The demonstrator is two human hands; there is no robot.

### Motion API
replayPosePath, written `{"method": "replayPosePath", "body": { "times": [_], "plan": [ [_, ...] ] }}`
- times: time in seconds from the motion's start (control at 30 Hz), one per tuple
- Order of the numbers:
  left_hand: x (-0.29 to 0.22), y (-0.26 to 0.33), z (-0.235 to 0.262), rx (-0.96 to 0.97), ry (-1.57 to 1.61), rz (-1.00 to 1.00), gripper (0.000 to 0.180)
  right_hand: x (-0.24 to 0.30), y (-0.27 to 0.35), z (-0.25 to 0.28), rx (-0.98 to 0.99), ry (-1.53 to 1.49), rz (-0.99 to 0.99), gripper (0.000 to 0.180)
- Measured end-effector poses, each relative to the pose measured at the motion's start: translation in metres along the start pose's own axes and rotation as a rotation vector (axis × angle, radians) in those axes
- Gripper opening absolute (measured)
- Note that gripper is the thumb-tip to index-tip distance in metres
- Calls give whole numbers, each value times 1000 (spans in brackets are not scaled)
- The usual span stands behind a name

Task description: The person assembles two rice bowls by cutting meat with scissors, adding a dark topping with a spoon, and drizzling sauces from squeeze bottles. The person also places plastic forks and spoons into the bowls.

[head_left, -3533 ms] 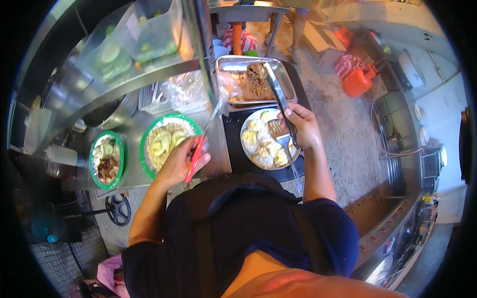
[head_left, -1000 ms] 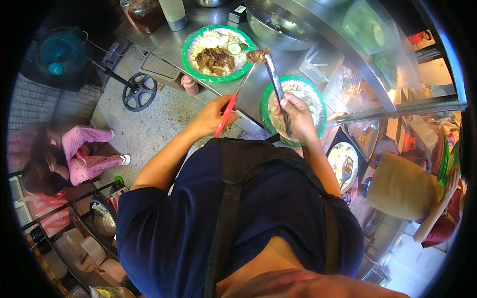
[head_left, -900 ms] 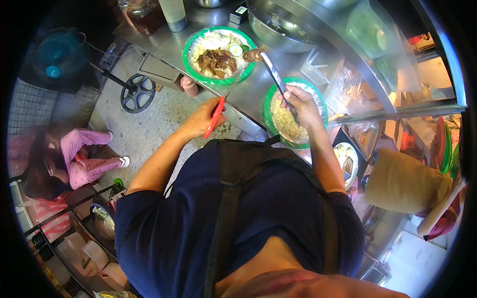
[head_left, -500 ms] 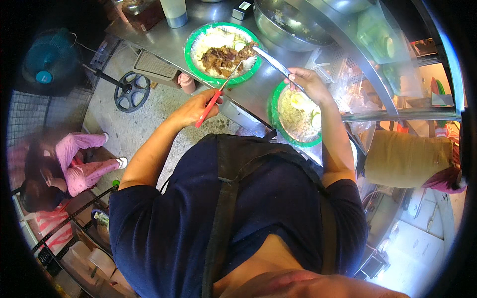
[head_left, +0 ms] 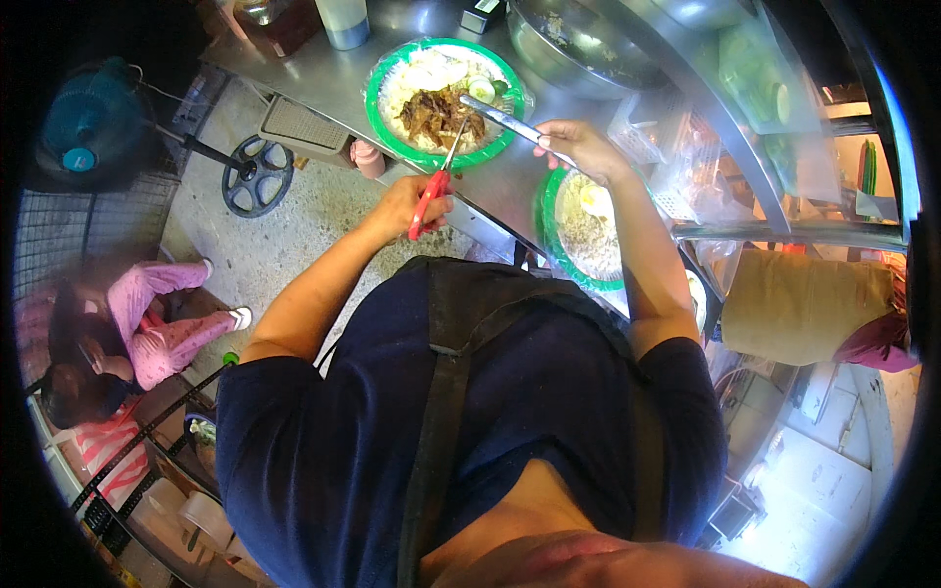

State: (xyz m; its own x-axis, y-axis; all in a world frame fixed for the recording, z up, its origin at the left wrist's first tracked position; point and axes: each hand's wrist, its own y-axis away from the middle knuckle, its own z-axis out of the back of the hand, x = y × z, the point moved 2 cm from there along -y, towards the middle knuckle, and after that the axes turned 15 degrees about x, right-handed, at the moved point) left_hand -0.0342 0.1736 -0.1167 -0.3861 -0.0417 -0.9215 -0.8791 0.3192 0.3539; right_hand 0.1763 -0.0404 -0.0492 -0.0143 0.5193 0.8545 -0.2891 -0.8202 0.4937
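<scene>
- Closest to us, bottom of the frame, is just our own dark shirt and an apron strap, both forearms running up toward the steel counter [head_left: 510, 191].
- Our left hand [head_left: 417, 201], a bit left of centre, has its fingers curled closed through the red handles of the scissors [head_left: 436, 181]. We can't really tell how far apart the blades are, they're too thin to make out.
- The scissors' long axis runs up and slightly right from that hand, tips landing in the brown meat [head_left: 439, 116] on the far plate [head_left: 377, 113], the green-rimmed one at upper centre.
- Our right hand [head_left: 578, 147], right of centre, is closed around the metal tongs [head_left: 510, 120]. These lie nearly flat, pointing left and a little up, with the tips over the same meat.
- So both tools meet on that pile from opposite sides; the meat sits up-and-right of the left fingers and well left of the right ones. Left hand looks nearer.
- Under the right wrist sits a second green-rimmed plate [head_left: 554, 250] with rice and egg.
- Further up: sliced cucumber [head_left: 480, 88] by the meat and a big metal bowl [head_left: 578, 49] at the top.
</scene>
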Motion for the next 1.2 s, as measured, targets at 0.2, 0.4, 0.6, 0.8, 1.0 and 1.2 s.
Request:
{"method": "replayPosePath", "body": {
  "times": [0.2, 0.4, 0.6, 0.8, 1.0, 1.2],
  "plan": [
    [10, -11, 0, -62, 167, -103, 34, -12, -1, -20, -29, -91, -22, 25],
    [2, -21, -9, -74, 193, -12, 35, -21, -5, -33, -120, -108, -75, 23],
    [-4, -30, -11, -70, 240, 20, 32, -28, -1, -28, -141, -63, -96, 21],
    [-3, -44, -8, -63, 267, 43, 19, -19, 1, -27, -172, 57, -126, 22],
    [-5, -50, -13, -141, 428, -22, 13, -23, -13, -31, -206, 101, -105, 22],
    [-13, -33, -10, 7, 621, -173, 22, -38, -8, -12, -131, -16, -83, 21]
  ]
}}
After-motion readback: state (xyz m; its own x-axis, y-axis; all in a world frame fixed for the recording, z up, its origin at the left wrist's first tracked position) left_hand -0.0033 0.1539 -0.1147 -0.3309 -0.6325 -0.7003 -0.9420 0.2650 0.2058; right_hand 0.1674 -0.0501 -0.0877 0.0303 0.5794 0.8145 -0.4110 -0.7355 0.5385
